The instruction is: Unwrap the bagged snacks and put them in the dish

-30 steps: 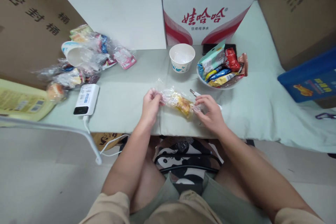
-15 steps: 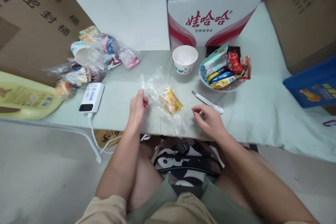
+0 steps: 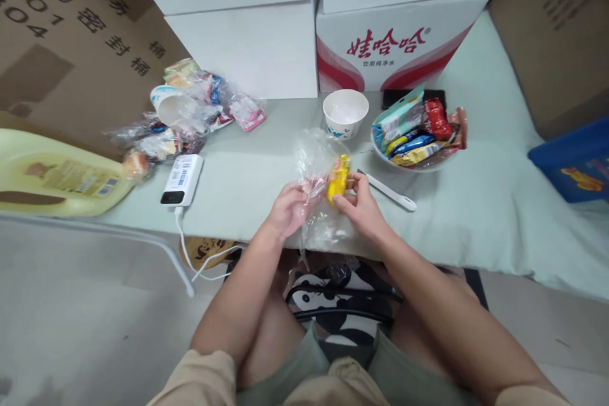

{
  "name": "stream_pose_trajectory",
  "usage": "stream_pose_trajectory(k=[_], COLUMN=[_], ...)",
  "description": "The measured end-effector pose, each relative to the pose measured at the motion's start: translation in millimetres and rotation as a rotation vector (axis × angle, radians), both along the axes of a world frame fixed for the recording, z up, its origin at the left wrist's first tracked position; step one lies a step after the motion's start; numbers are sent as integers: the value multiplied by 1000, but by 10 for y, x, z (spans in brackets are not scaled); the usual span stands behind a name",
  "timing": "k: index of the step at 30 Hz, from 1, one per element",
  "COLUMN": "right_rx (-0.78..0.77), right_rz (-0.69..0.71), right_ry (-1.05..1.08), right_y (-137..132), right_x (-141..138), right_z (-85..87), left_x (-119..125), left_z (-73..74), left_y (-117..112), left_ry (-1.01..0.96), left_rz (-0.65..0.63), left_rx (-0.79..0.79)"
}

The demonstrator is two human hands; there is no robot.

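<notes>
Between the thumb and fingers of my right hand [image 3: 364,206] is a small snack in a yellow wrapper [image 3: 338,179], raised off the table. My left hand [image 3: 289,208] is closed on a clear plastic bag [image 3: 307,155], whose crinkled film spreads above and below the fingers. A white-handled utility knife [image 3: 392,193] lies just right of my right hand. Behind the hands stands a white paper bowl [image 3: 346,115] with a blue print. To its right, another bowl [image 3: 404,167] is heaped with wrapped snacks [image 3: 413,133].
At the left are a pile of wrapped snacks and plastic [image 3: 190,108], a white power bank [image 3: 182,181] with a cable, and a yellow jug [image 3: 61,174]. White cartons [image 3: 242,51] line the back. A blue package [image 3: 571,162] stands at the right.
Both hands have come together at the middle. My right hand has picked up the yellow-wrapped snack, and my left hand has taken hold of the clear bag. The view has shifted slightly left.
</notes>
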State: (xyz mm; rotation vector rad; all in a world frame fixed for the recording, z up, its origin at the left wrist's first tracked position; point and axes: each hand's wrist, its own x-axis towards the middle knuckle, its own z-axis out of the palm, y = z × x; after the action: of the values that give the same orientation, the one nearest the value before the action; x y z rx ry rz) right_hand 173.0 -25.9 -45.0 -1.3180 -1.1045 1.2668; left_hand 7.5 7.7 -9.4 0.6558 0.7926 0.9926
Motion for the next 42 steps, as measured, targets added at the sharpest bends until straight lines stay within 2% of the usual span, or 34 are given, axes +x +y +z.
stream_pose_trajectory(k=[3,5,10,13,16,18,20,22,24,26,29,33,38,42], right_rx=[-81,-133,-113,-10,220,402,585,708,700,648,522,348,256,252], right_rz=[-37,-3,30,-29,-197,-296,-304,-215,-90,100,350,502,586,540], right_ry=[312,430,493,468,207,-161,-646,-1063,-1357,-1572,-1724,-1734,-1716,-1689], right_y=[17,12,-120,-256,-344,-313,-175,63,356,638,943,1094,1080,1075], right_x=[26,76,255,333,493,701,956,1186,1341,1428,1509,1597,1607,1600], right_z=[4,20,92,132,239,410,668,964,1215,1367,1418,1357,1258,1311], left_x=[-68,-155,-363,-419,-457,-478,-494,-503,-511,-522,-549,-592,-612,-586], left_z=[73,106,174,205,217,223,239,265,290,305,302,288,288,282], left_y=[-9,12,128,166,190,205,215,213,202,188,171,163,177,188], left_ry=[-176,-193,-223,-288,-404,-460,-469,-466,-479,-502,-512,-468,-411,-415], left_rz=[-122,-125,131,189,250,283,286,273,257,242,220,201,193,189], left_rx=[-57,-48,25,-6,-18,-25,-43,-57,-59,-61,-62,-34,-7,-22])
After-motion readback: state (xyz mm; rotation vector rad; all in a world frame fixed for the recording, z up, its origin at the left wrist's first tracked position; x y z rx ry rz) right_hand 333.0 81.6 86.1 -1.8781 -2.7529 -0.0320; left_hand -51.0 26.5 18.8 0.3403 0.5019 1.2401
